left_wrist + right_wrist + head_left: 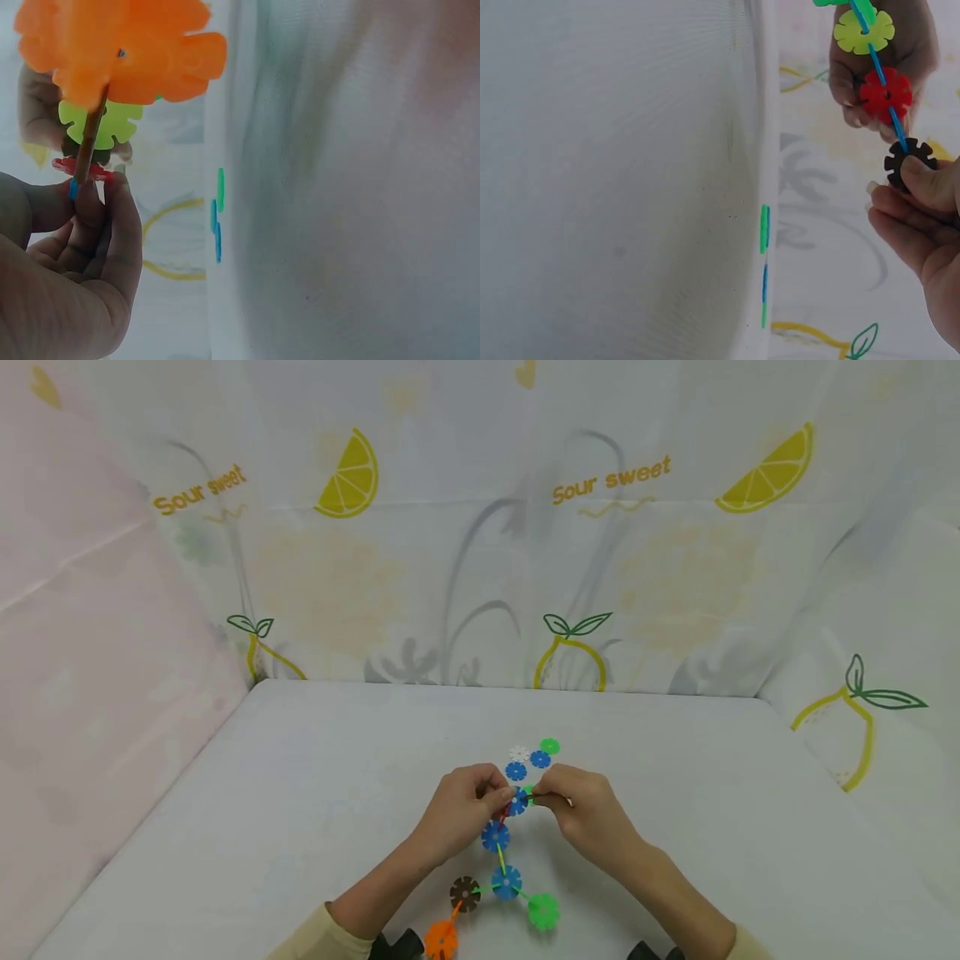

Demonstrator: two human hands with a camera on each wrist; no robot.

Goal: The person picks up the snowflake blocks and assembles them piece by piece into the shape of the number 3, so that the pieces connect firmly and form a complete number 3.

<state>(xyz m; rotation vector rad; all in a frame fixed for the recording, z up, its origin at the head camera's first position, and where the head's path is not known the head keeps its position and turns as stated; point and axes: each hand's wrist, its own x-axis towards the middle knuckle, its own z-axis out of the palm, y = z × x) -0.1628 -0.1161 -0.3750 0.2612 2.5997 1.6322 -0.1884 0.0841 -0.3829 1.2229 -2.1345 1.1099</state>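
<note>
A chain of notched plastic snowflake discs is held up between both hands in the head view. My left hand [467, 803] pinches the blue disc [517, 802] at its far end, right beside a red disc [886, 95]. A dark brown disc [909, 163] is pinched between the thumb and fingers of my right hand [592, 814], its edge meeting that blue disc. Nearer the body, the chain continues through a blue disc [495, 837], a yellow one [864, 31] and another blue disc [506, 882], which branches to a brown disc [465, 894] and a green disc [543, 912]. An orange disc [441, 940] ends the brown branch.
Beyond the hands lie loose discs on the white table [337, 760]: a white disc [518, 753], a blue disc [516, 771], another blue disc [540, 759] and a green disc [550, 746]. A lemon-printed cloth [450, 568] hangs behind the table.
</note>
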